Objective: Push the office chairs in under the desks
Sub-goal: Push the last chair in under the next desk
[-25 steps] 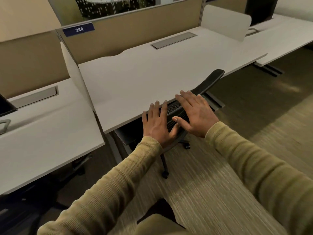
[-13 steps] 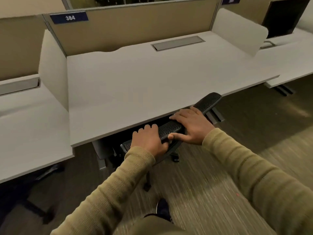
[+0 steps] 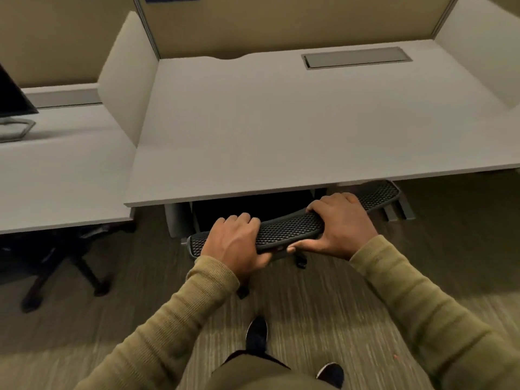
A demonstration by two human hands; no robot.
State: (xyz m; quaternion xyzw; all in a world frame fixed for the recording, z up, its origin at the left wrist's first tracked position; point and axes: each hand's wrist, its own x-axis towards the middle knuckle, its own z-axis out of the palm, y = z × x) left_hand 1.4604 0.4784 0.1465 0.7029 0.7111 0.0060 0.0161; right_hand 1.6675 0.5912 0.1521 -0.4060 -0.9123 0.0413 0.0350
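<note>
Two hands clamp one black mesh chair backrest — left hand, right hand; two white desks — nearer white desktop just beyond knuckles, second white desktop left of left hand.

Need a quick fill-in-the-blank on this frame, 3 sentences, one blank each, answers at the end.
1. Both hands grip the top edge of the chair's ____ backrest.
2. The left hand and right hand sit on the backrest while the seat is hidden under the ____.
3. On the neighbouring desk at the left stands a dark ____.

Answers: mesh; desk; monitor
</note>
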